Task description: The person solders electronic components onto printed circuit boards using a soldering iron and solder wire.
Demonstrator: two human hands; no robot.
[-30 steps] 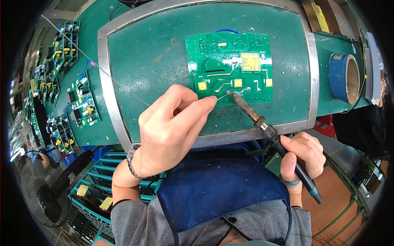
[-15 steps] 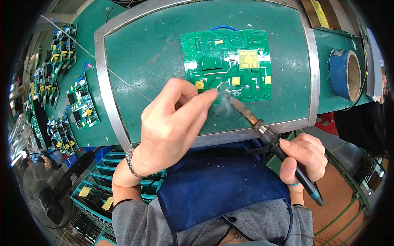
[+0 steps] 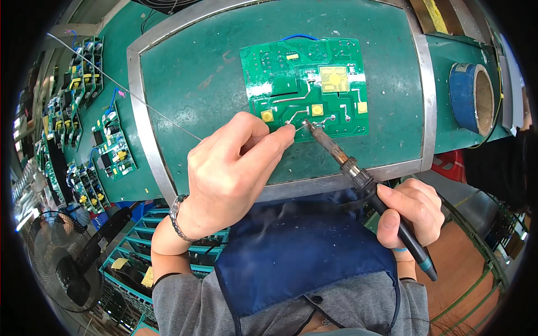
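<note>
- A left hand (image 3: pixel 232 162) closes thumb and forefinger on a thin wire (image 3: pixel 300 127) near its end — a short pinch that likely steadies so fine a strand.
- The right hand (image 3: pixel 412 213) grips a soldering iron (image 3: pixel 361 179) by its black handle, well back from the metal shaft, presumably to spare the fingers the heat.
- Iron tip and wire end come together over the near edge of a green circuit board (image 3: pixel 302 89); actual contact is too small to confirm.
- The board lies on a green bench (image 3: pixel 196 73), inside a metal frame (image 3: pixel 144 112), tracks upward, apparently for access to its joints.
- Populated boards (image 3: pixel 115 143) stand at left outside the frame — seemingly kept clear of the work.
- A blue roll (image 3: pixel 464 101) sits at right, a pale label at its upper rim illegible here; the board's fine markings are likewise unreadable, and no brand can be made out.
</note>
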